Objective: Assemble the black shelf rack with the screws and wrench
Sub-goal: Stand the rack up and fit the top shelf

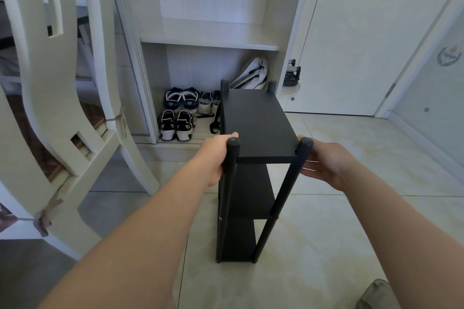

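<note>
- Head view: black three-tier shelf rack with flat boards and four round posts stands upright on the pale tiled floor, just in front of the open cream wardrobe.
- All three boards sit between the posts; rounded post tops stick up above the top board.
- Left hand grips the rack at the near-left post. The thumb lies along the top board's edge. The fingers go behind the post, probably curled round it, though they are hidden.
- Right hand lies against the near-right post just under the top board, fingers held out fairly straight and touching it.
- Both forearms reach forward, one on each side of the rack.
- Wardrobe's bottom compartment: pairs of dark-and-white sneakers in rows, and a white fabric bag leaning at the back.
- Left of frame: cream wooden chair, close to the camera.
- Right of the wardrobe: closed cream door.
</note>
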Demonstrator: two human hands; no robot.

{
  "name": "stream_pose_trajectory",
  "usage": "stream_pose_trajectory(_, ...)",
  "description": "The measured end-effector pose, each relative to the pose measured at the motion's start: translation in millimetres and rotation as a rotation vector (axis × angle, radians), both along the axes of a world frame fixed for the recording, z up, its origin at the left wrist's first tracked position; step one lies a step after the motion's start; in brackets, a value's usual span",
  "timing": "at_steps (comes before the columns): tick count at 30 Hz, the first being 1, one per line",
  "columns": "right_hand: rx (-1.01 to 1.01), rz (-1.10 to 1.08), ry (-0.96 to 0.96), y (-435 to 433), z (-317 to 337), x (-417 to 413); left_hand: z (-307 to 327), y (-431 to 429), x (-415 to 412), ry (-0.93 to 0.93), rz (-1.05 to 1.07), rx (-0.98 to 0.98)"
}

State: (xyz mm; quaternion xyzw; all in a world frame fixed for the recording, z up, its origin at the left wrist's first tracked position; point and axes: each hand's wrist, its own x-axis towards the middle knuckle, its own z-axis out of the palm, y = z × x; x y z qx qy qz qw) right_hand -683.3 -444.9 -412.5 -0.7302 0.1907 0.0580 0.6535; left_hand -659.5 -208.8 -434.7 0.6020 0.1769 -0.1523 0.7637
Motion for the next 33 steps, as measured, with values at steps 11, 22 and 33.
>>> stream_pose_trajectory(11,-0.696,0.208,-0.818,34,28,-26,-34,41,-16,-0.021,-0.657,0.680)
stream_pose_trajectory(22,-1.008,0.645,-0.762,105,5,-34,-73,14,-27,-0.270,-0.592,0.910)
stream_pose_trajectory(33,-0.795,0.100,-1.002,-5,-21,-33,-64,-68,-12,-0.543,-0.600,1.101)
